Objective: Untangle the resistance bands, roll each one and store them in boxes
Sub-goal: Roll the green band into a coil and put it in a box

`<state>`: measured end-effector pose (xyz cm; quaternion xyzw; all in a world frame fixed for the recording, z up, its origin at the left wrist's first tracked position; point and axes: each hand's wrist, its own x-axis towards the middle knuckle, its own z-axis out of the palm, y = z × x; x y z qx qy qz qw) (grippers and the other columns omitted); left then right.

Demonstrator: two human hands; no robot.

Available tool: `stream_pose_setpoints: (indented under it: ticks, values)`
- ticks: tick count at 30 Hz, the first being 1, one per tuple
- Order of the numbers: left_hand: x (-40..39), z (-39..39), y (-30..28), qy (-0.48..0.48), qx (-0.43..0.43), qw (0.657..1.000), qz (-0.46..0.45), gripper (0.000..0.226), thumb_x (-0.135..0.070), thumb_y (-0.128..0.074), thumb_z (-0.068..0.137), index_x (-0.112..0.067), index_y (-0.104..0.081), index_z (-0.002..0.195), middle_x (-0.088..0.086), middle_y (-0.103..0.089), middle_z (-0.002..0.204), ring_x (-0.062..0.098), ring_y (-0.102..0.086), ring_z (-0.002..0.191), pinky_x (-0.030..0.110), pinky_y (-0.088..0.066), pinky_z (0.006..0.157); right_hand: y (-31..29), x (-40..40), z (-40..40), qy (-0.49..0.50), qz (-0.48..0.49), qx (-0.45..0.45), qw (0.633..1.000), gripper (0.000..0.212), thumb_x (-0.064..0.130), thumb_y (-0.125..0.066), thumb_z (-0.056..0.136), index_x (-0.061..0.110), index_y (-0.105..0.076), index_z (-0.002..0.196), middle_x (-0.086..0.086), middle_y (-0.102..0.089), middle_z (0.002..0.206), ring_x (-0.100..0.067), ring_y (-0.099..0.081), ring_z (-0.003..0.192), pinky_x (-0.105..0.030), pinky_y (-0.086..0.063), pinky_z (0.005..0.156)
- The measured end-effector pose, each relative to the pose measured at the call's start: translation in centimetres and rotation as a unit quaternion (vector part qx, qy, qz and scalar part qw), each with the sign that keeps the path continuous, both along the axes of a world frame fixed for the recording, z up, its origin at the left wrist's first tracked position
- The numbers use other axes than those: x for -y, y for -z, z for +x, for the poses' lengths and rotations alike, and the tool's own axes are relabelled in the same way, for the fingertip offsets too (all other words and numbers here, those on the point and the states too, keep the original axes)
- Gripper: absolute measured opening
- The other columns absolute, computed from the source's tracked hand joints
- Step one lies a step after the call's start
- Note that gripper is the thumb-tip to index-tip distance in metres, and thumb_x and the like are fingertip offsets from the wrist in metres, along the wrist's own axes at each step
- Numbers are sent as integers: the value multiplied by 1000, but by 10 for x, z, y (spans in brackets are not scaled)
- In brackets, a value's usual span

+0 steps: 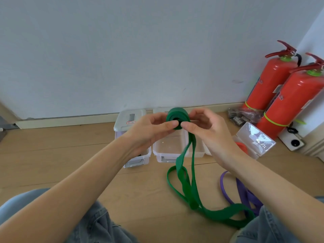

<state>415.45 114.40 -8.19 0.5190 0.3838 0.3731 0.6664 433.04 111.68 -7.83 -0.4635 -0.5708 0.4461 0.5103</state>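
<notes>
Rolling is under way: green band (pixel 178 118) coil is pinched closed by left hand (pixel 150 130) and right hand (pixel 208 130); loose tail must be wound on.

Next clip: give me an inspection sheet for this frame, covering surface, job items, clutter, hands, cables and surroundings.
Surface: wooden floor, person seated on it.
Job items: green band partly rolled, tail trailing to the floor; purple band loose beside it; open middle box looks empty; left box lidded; right box open, holding something orange.
Clutter: dark bundle in plastic by the wall.
Hands: left hand and right hand both pinch the roll.
Cables: nothing seen.
Surroundings: white wall, two fire extinguishers, floor socket.
</notes>
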Motion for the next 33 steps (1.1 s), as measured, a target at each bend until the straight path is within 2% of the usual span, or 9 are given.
stream_pose_setpoints:
  ticks: [3, 6, 8, 11, 14, 19, 23, 29, 33]
  values:
    - [-3, -9, -4, 35, -172, 981, 81, 38, -18, -74, 76, -23, -60, 111, -9, -66, 109, 0, -66, 95, 14, -50, 80, -5, 0, 8, -29, 50, 159, 986, 23, 10, -76, 73, 22, -59, 84, 6, -67, 86, -7, -64, 82, -18, -51, 79]
    - [-2, -11, -5, 67, -287, 939, 178, 41, -18, -78, 72, -31, -61, 107, -16, -64, 101, -7, -64, 83, 7, -49, 70, -7, 1, 12, -67, 134, 385, 911, 22, 15, -76, 73, 17, -61, 88, 6, -64, 85, -11, -60, 81, -26, -47, 79]
    - [3, -5, -2, 93, -339, 912, 212, 35, -20, -79, 71, -33, -61, 97, -16, -63, 96, -6, -64, 79, 10, -51, 71, -5, 3, 12, -96, 141, 441, 881, 21, 16, -75, 74, 15, -62, 91, 1, -66, 87, -17, -60, 83, -33, -45, 77]
    - [4, -2, 0, 84, -362, 899, 232, 27, -23, -79, 71, -30, -63, 92, -18, -63, 88, -2, -66, 79, 20, -53, 78, -4, 4, 13, -96, 117, 393, 907, 22, 14, -75, 74, 25, -62, 89, 12, -66, 88, -5, -61, 85, -26, -46, 82]
    - [3, -6, -10, 36, -249, 947, 199, 20, -20, -76, 75, -30, -67, 91, -18, -70, 85, 3, -69, 82, 14, -51, 76, -9, 2, 17, -75, 43, 159, 984, 28, 9, -73, 76, 26, -63, 95, 13, -70, 100, -2, -63, 100, -25, -48, 92]
    - [5, -4, -16, 0, -87, 989, 119, 39, -25, -70, 75, -15, -64, 112, 4, -68, 113, 15, -67, 101, 24, -50, 92, -11, 0, 11, -28, -29, -65, 997, 47, 34, -77, 58, 20, -57, 99, 1, -69, 108, -16, -65, 102, -29, -52, 83]
    - [7, 1, -9, 34, 58, 998, 18, 40, -15, -62, 79, -5, -60, 117, 9, -66, 119, 20, -63, 110, 23, -50, 90, -11, 1, 5, -11, 24, -9, 1000, 30, 17, -75, 73, 22, -58, 97, -2, -71, 96, -17, -67, 91, -25, -54, 80]
    - [4, 0, -15, 54, -169, 974, 139, 36, -6, -71, 77, -29, -63, 104, -14, -68, 104, 6, -68, 93, 11, -50, 76, -15, 5, 12, -43, 155, 300, 940, 33, 10, -74, 74, 27, -69, 101, 16, -66, 95, -2, -59, 94, -18, -46, 86]
    - [6, 0, -17, 22, -169, 974, 146, 31, -14, -73, 77, -23, -65, 105, -6, -69, 107, 10, -69, 90, 19, -52, 85, -16, 5, 16, -39, 89, 164, 982, 38, 12, -76, 73, 35, -64, 100, -3, -58, 114, -16, -61, 102, -32, -49, 95]
